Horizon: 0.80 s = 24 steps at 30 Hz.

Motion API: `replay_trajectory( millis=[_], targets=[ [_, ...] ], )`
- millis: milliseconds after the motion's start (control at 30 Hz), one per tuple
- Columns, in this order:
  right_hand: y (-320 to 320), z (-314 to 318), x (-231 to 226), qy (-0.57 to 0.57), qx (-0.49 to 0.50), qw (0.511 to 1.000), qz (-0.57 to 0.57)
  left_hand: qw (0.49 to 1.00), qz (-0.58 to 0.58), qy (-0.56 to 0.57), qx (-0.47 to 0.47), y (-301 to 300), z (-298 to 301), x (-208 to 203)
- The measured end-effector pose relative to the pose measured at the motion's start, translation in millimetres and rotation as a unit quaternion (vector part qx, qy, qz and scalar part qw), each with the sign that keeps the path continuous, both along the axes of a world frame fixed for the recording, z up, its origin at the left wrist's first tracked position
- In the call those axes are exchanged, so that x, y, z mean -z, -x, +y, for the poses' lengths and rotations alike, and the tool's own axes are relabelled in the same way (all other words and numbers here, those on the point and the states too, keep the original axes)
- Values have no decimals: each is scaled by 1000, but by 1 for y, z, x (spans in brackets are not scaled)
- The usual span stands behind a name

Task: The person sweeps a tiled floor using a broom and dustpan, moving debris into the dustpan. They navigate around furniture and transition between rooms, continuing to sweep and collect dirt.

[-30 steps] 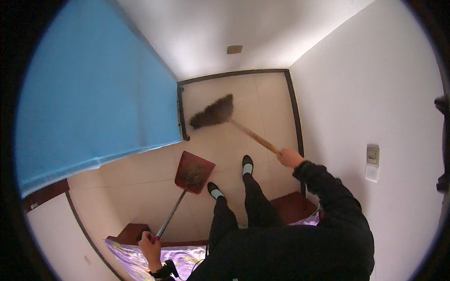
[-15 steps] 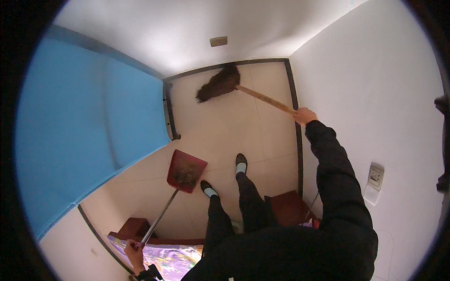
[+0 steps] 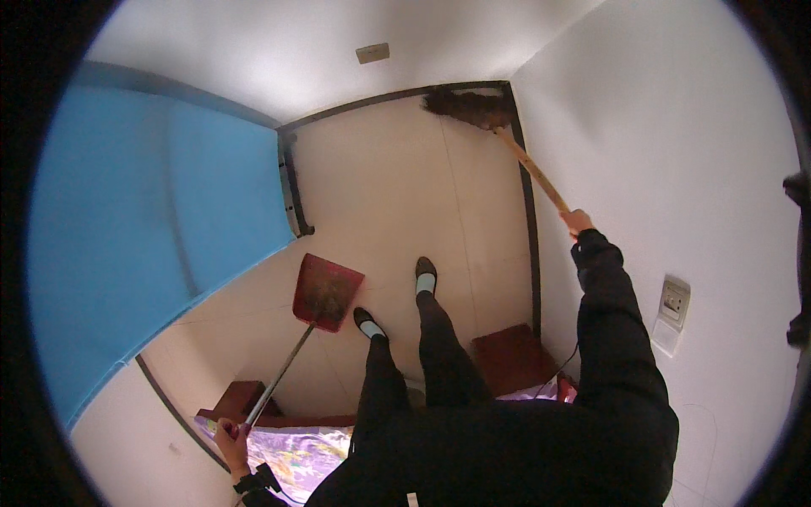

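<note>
A broom with dark brown bristles (image 3: 470, 107) lies against the floor in the far right corner, where the back and right walls meet. Its light wooden handle slants down to my right hand (image 3: 578, 223), which is wrapped round it near the right wall. At the lower left, my left hand (image 3: 232, 441) is closed round the end of a dustpan's long metal handle. The dustpan's red pan (image 3: 328, 291) rests on the floor left of my feet, with greyish-brown debris in it.
A blue cloth-covered piece of furniture (image 3: 160, 203) takes up the left side. Behind me are a bed with a purple patterned cover (image 3: 296, 456) and a dark red box-like block (image 3: 514, 362). Wall sockets (image 3: 673, 300) sit on the right and back walls (image 3: 372, 53).
The broom head has swept right along the back wall into the corner, and my right hand has moved right and slightly nearer. The dustpan stays in my left hand beside my feet.
</note>
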State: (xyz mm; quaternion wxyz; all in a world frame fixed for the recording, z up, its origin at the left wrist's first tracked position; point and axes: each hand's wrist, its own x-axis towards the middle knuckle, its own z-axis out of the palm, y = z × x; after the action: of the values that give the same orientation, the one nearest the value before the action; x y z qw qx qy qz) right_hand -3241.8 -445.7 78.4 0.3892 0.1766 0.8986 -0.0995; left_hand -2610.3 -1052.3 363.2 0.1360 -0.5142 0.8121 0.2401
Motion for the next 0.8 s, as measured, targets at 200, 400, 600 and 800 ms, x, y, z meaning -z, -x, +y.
replay_trajectory(
  millis=[200, 400, 600, 800],
  targets=[
    [-122, 61, 85, -1, -316, 942, -113, 995, 43, -39, -79, -8, -1, 5],
    [-290, 50, 11, 209, -604, 746, -188, 993, 63, -57, -87, -26, -3, 13],
    [-295, -44, -138, 201, 190, 936, -216, 994, 61, -60, -71, -36, -8, 17],
    [-247, -91, -69, 210, -221, 952, -34, 996, 49, -48, -56, -29, -1, 10]
  ],
)
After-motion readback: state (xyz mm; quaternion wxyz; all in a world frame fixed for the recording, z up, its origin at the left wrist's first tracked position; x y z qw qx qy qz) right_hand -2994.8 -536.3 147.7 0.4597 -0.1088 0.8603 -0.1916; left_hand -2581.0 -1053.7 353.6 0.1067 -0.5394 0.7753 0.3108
